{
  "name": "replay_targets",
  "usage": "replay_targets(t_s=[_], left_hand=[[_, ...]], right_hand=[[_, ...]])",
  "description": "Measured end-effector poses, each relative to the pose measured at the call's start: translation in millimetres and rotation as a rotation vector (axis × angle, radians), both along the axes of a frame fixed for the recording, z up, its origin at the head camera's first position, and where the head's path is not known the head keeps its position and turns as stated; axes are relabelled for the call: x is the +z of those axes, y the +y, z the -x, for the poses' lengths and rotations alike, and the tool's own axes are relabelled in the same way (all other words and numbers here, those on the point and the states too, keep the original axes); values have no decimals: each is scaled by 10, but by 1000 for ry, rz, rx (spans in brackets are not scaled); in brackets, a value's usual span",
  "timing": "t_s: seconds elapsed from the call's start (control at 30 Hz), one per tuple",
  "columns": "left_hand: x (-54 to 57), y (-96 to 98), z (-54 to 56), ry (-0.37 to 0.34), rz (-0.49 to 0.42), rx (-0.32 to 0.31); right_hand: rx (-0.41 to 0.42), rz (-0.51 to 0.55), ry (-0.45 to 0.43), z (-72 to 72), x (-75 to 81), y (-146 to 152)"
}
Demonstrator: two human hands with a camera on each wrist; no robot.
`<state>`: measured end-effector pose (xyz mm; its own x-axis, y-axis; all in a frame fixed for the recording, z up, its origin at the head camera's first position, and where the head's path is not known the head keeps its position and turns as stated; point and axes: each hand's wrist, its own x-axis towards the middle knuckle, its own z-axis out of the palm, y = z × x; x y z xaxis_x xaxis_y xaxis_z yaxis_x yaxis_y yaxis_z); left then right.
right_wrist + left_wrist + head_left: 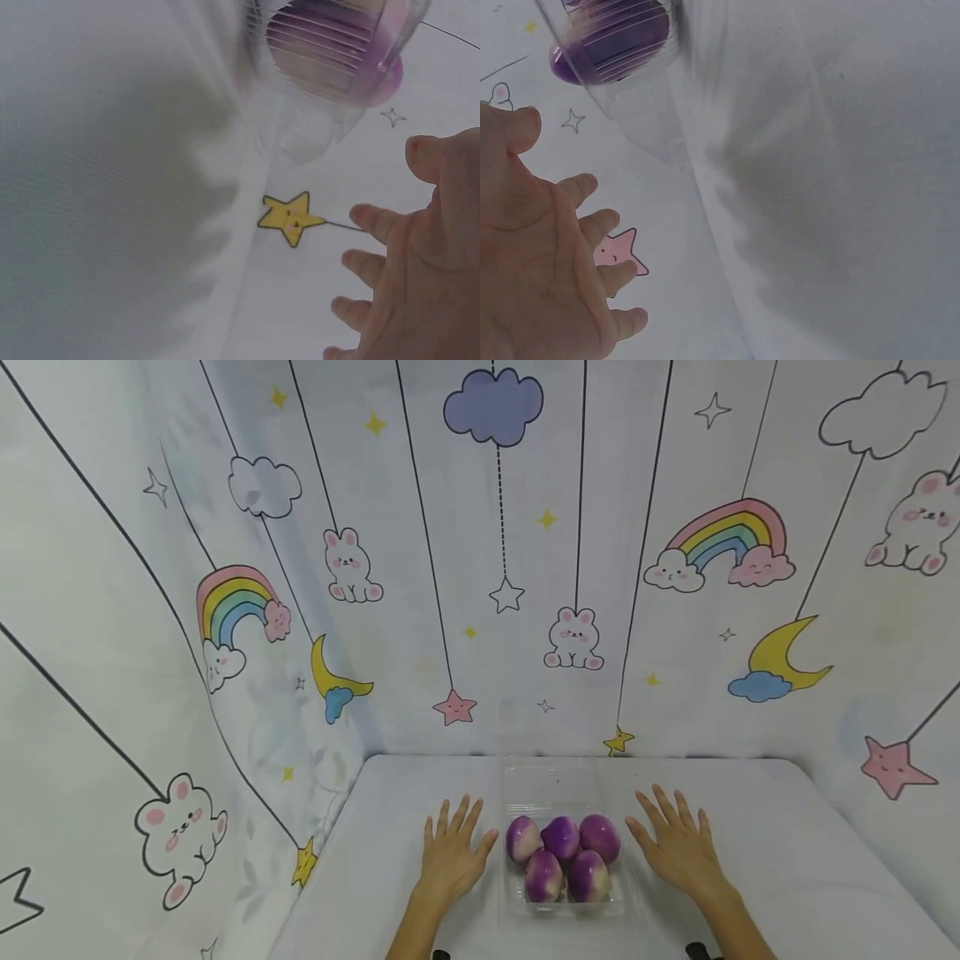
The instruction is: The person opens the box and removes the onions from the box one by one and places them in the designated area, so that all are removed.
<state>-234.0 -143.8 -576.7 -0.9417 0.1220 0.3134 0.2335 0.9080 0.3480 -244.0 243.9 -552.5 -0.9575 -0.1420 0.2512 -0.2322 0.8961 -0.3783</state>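
Observation:
A clear plastic clamshell box [558, 907] lies on the white table, its lid [551, 785] folded back toward the far edge. Inside sit several glossy purple-and-white, egg-shaped pieces [588, 877], three behind and two in front; their exact kind I cannot tell. To the left of the box my left hand [450, 856] hovers or rests with fingers spread, holding nothing. On the other side my right hand [678, 847] is spread likewise, its thumb side toward the box. Both wrist views show an empty palm, with the box's ribbed side wall [622, 45] beyond.
The white table [780, 827] ends at a cloth backdrop [480, 652] printed with rabbits, rainbows, moons and stars. That cloth also hangs along the left and right sides. Small black objects [701, 951] show beside the wrists at the bottom edge.

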Motion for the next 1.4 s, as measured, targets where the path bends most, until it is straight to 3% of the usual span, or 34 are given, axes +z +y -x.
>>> replay_targets(t_s=[0.27,0.53,0.8,0.97,1.23,1.4], left_hand=[[-75,53,203,-16,-27,-13],[-106,129,369,-81,-72,-58],[-158,157,516,-177,-96,-110],[-211,152,596,-220,-124,-157],[-279,128,714,-221,-96,-214],[-252,119,717,-177,-120,-264]], right_hand=[[21,34,17,226,-140,-41],[59,84,85,429,-305,-86],[66,63,2,539,-326,-123],[116,131,7,587,-378,-115],[115,313,-185,614,-347,-114],[78,368,-177,630,-358,-99]])
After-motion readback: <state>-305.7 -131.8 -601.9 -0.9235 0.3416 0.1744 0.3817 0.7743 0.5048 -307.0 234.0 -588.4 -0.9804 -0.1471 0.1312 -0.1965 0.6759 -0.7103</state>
